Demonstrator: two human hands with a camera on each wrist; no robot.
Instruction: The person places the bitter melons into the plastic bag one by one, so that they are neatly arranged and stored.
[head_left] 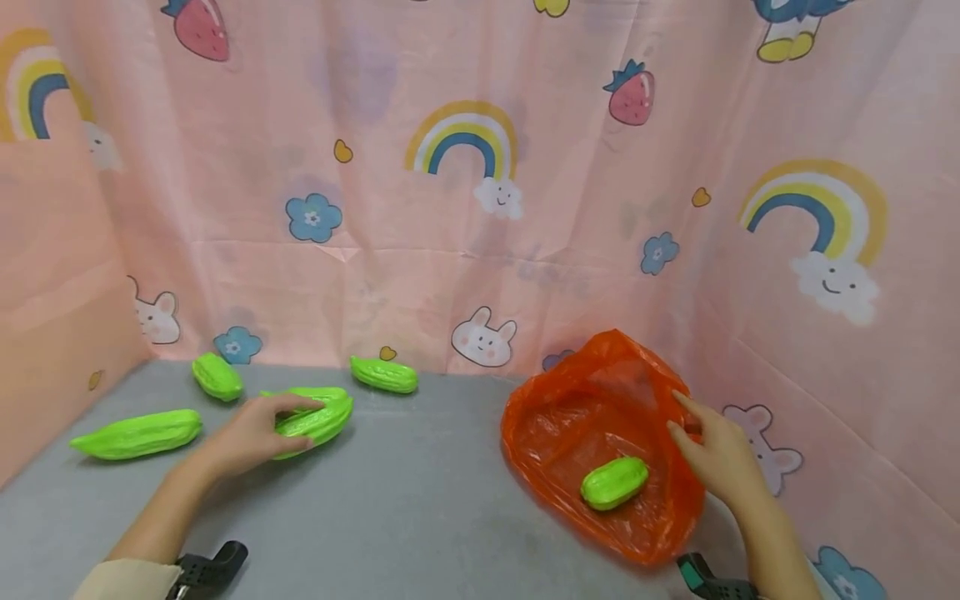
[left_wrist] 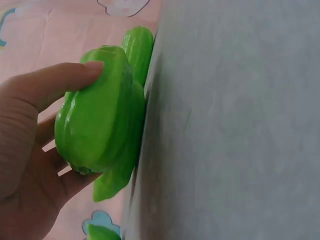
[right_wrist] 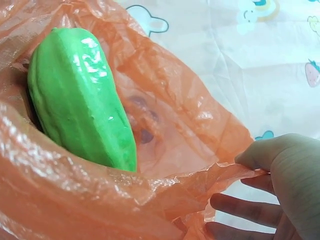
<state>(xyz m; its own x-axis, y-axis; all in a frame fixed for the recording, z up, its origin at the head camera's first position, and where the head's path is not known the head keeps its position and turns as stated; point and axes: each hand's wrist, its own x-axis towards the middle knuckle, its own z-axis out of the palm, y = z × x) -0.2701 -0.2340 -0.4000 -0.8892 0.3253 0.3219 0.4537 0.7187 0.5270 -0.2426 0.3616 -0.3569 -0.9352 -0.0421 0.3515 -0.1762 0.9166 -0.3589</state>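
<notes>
My left hand (head_left: 251, 433) grips a bright green, lengthwise-ridged gourd (head_left: 324, 417) from above, thumb on the near side and fingers round the far side. In the left wrist view the same gourd (left_wrist: 92, 120) partly covers another green gourd (left_wrist: 137, 52) beyond it. On the right, my right hand (head_left: 716, 450) pinches the rim of a thin orange-red plastic bag (head_left: 536, 412) between thumb and index finger. The bag's mouth faces me, spread wide. Inside it lies one green gourd (head_left: 615, 483), its glossy side showing in the right wrist view.
A long pointed gourd (head_left: 138, 433) lies at the left on the grey table (head_left: 405, 517). A short gourd (head_left: 217, 377) rests behind it, and one more gourd (head_left: 384, 375) is near the back edge. A pink printed cloth (head_left: 420, 283) encloses the back and sides.
</notes>
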